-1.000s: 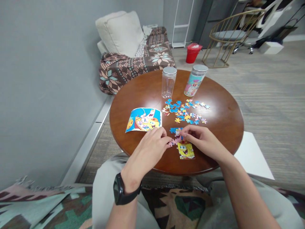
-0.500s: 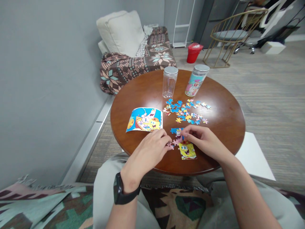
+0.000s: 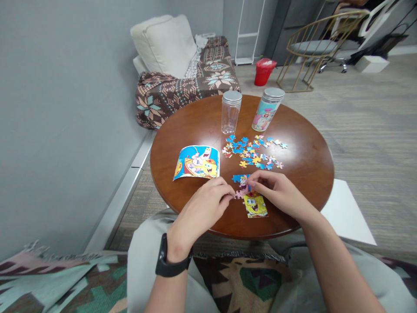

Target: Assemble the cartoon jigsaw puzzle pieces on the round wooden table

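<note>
My left hand, wearing a black wristband, is closed with thumb and forefinger together on a small puzzle piece, mostly hidden by the fingertips. Just right of them lie joined pink and blue puzzle pieces. My right hand is pinched at the right edge of this joined section, its fingertips on a puzzle piece there. A yellow joined section with a cartoon face sits below, close against the pink part. Left of the hands, a curled picture sheet shows the same cartoon figures.
Loose puzzle pieces are scattered beyond my hands. A clear jar and a printed jar, both with silver lids, stand at the back of the round wooden table. Behind are a covered sofa, red bin and gold chair.
My left fingers have closed together by the pink pieces, and a loose pink piece beneath them no longer shows separately. The picture sheet has shifted slightly. My right hand has stayed in place.
</note>
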A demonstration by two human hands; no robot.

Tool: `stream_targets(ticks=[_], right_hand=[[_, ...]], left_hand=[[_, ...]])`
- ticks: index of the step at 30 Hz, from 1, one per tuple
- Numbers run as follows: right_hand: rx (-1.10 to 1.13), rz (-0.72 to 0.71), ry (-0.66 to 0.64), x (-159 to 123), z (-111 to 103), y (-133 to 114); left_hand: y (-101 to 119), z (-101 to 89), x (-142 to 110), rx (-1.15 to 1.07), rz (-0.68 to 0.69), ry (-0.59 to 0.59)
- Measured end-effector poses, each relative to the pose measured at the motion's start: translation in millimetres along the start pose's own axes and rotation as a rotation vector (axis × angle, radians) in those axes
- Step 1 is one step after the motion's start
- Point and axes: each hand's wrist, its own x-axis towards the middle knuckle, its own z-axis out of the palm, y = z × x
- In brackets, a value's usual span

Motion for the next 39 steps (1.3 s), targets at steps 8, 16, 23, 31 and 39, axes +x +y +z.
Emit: stream_targets(ticks=[8,16,23,31,39], right_hand=[[0.007,0.011,0.006,0.1,0.7,-2.0],[-0.004,0.004,0.004,0.8,0.4,-1.4],[0.007,0.005,-0.001,0.3,0.1,-0.9],[-0.002,-0.005,-0.012,1.0,-0.5,-0.9],[0.008,-0.003,-0.008,0.2,-0.8,-0.5]], left_hand=[[6.7,-2.3,-1.6,-0.029,-0.112,0.056],[8.2,-3.0,-0.7,-0.098,-0.114,0.059],[2.3,0.2,0.1,-0.178,-0.147,0.039],[2.3,1.4,0.0,-0.104,-0.121,0.033],[1.3,1.2,0.7,-0.109,-0.149,0.038]])
